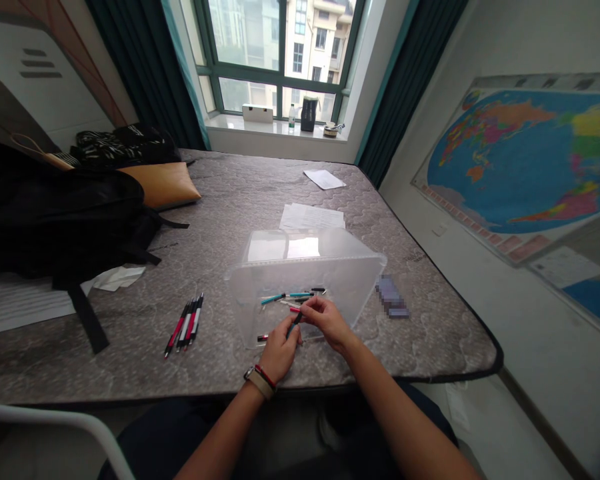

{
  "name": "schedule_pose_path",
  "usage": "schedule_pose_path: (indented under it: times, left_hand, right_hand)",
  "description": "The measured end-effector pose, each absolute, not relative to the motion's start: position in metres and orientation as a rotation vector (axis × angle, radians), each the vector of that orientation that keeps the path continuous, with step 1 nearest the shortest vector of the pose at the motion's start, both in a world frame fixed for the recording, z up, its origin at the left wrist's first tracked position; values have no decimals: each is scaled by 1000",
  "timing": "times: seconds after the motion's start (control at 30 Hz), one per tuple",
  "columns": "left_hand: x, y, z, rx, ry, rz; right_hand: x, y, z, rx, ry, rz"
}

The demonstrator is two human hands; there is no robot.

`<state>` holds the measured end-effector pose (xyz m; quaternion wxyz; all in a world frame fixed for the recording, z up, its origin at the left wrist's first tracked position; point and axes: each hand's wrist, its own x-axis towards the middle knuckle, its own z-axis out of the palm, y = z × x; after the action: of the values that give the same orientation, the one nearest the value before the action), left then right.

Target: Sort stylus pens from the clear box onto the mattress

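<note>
My left hand is closed around a dark pen part at the front opening of a clear plastic bin lying on its side. The fingertips of my right hand pinch at the upper end of that same part, close to something small and red. Inside the bin, behind my hands, lie several loose pen parts, some blue, some black or clear. A short dark-and-red piece rests near the bin's lower left edge. Left of the bin, several assembled pens in red, white and black lie side by side.
The quilted mattress is the work surface. A black backpack and an orange pouch sit at the left. Paper sheets lie behind the bin. A blurred-out flat object is to its right. A white metal rail crosses the lower left.
</note>
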<state>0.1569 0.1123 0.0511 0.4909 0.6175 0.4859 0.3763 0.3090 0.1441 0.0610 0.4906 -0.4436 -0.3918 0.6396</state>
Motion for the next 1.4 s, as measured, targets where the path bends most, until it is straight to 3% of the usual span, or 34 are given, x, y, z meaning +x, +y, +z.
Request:
schedule_pose_path:
  times: [0.67, 1.4]
  left_hand:
    - [160, 115, 48, 1335, 1166, 1021]
    - [162, 111, 49, 1413, 1201, 998]
  right_hand:
    - [299, 135, 69, -876, -766, 1780]
    - [295, 138, 55, -1038, -795, 1610]
